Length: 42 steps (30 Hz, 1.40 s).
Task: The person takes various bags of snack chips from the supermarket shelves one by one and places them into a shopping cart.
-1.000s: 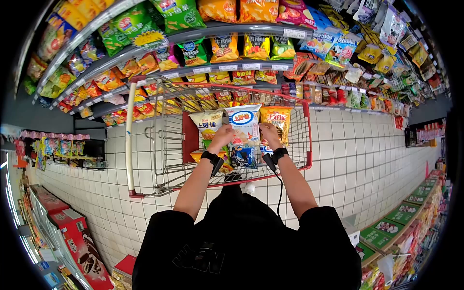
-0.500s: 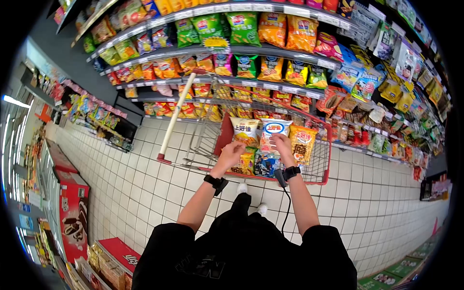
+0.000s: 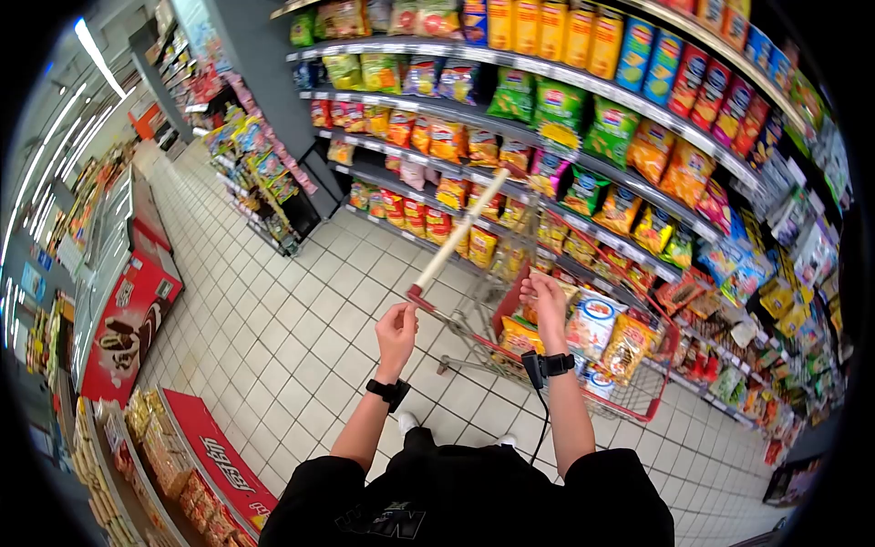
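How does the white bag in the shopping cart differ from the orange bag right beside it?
The white bag is mostly pale with a blue-ringed oval; the orange bag is orange-yellow with dark print. The white bag lies nearer the right hand and the cart's handle, the orange bag farther from both. Both lie inside the cart.

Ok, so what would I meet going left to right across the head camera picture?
Red freezer → left grip → cream cart handle → right grip → white snack bag → orange snack bag beside it.
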Available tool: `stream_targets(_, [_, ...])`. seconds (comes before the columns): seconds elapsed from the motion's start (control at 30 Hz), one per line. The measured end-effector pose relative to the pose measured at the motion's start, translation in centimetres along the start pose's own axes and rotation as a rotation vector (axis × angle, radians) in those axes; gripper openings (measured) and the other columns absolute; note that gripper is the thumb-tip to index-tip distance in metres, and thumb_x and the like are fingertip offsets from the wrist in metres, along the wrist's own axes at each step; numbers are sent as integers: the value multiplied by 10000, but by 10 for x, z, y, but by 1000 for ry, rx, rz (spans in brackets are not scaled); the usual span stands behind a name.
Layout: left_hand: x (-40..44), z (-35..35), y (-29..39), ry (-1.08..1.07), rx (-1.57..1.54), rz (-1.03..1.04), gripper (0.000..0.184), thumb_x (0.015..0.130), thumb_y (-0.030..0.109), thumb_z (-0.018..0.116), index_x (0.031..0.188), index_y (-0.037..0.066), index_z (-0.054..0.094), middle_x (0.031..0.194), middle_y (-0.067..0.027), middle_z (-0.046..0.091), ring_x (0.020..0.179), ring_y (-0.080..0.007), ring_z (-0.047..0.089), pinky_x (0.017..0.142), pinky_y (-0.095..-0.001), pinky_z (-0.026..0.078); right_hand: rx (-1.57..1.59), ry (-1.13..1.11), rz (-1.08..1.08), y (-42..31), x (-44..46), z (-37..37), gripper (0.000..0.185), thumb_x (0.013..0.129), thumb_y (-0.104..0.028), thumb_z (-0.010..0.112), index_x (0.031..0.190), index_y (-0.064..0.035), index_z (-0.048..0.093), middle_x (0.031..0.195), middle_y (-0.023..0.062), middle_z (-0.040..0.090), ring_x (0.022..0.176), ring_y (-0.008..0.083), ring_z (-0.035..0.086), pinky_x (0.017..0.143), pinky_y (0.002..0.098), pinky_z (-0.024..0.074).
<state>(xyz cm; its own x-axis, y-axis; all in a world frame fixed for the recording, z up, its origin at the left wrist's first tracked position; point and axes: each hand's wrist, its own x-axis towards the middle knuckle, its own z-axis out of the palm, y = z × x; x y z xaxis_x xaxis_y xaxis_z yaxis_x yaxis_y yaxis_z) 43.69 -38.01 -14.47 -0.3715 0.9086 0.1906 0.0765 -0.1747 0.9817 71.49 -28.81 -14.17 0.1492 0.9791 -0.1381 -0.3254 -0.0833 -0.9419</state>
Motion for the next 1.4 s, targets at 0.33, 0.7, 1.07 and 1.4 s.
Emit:
stream_targets(0.33, [66,-280,-41,258,471,346,33,861,15,642,858,20,675,643,-70,624,512,-117,580,476,-244,450,83,-146,-97,26,-33,282,227,974,-157,531,1114,12,589,830,101,668,628,151,628,539,278,524])
stream_targets(0.7, [128,-416,-59,217,681,353,25,811,33,659,812,57,650,597,-49,599,475,-160,569,438,-270,445,12,-239,-72,70,-3,437,230,975,-179,539,1111,-5,601,795,79,651,618,135,612,525,275,511])
stream_targets(1.07, [287,-458,-75,57,854,500,53,792,28,672,819,64,642,631,-62,636,500,-171,618,446,-271,466,149,-142,-90,106,113,532,210,963,-175,551,1085,-20,623,782,63,647,611,119,599,524,263,512])
stream_targets(1.4, [507,-450,-66,-35,846,532,107,757,-1,673,825,74,640,711,-55,624,593,-216,609,509,-320,485,212,-44,-131,91,264,626,222,964,-196,568,1084,-19,628,788,47,634,633,108,587,545,252,499])
